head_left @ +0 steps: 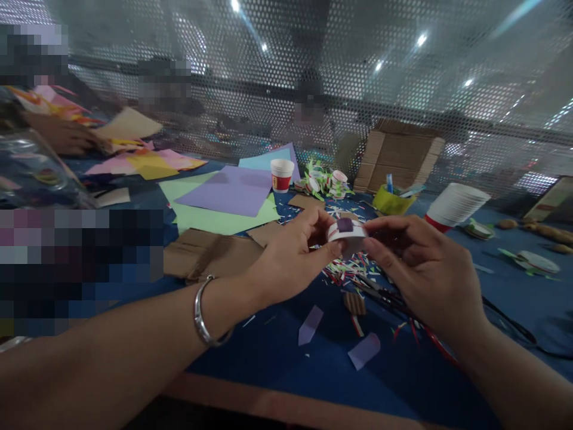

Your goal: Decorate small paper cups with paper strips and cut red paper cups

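Observation:
A short, cut-down white paper cup is held above the table between both my hands, with a dark purple patch on its side. My left hand pinches its left side between thumb and fingers. On the opposite side, the thumb and fingers of my right hand grip it. Below lie a pair of dark scissors, partly hidden by my right hand, and a heap of coloured paper shreds. Two small purple paper pieces and a scrap of corrugated cardboard rest closer to me.
Purple and green sheets lie left, beside flat cardboard. Behind stand a red-and-white cup, green-fringed cup pieces and a cardboard box. Stacked cups are right. Another person's hand is far left.

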### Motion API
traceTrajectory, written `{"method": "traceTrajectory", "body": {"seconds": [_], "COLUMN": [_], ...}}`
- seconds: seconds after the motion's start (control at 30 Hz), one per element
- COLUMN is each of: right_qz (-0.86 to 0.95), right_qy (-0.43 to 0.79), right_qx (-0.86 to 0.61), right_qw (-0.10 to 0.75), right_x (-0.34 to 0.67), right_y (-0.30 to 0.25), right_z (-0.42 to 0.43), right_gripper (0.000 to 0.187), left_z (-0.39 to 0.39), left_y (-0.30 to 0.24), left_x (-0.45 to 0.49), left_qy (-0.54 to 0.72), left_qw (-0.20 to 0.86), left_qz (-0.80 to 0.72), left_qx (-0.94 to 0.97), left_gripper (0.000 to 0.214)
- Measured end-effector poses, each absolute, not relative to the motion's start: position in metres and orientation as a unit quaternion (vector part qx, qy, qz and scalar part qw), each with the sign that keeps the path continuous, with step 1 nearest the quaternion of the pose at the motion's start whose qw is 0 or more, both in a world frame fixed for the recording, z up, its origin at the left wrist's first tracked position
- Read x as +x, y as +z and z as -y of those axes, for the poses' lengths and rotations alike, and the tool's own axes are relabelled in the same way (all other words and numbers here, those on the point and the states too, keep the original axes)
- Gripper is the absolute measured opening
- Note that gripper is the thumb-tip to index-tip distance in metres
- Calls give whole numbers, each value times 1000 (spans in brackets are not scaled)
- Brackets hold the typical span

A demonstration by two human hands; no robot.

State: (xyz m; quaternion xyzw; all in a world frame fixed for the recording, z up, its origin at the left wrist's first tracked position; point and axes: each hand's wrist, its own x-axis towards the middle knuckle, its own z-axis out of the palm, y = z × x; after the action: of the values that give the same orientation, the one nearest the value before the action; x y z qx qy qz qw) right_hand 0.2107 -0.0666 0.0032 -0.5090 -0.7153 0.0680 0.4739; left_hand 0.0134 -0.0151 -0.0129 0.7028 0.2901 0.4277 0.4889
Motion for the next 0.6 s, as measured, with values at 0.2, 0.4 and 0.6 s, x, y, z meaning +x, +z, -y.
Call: {"method": "traceTrajectory", "body": {"seconds": [0.2,0.4,0.6], "right_qz": [742,746,697], "right_qy": [47,63,43], "right_qx": [-485,-480,-528], "right_qw": [461,457,483], "right_x": [213,215,212], "right_y": [0,-1,3], "right_z": [64,66,69], "right_gripper": [12,13,12], "left_z": [22,19,18], "left_y": [-15,-8,-8], "left_x": [10,7,7], "left_qy": [378,341,404], "left_qw": [567,624,536], "left_qz": [-238,-206,-242], "left_qx": [692,672,700], "left_gripper": [39,30,44]}}
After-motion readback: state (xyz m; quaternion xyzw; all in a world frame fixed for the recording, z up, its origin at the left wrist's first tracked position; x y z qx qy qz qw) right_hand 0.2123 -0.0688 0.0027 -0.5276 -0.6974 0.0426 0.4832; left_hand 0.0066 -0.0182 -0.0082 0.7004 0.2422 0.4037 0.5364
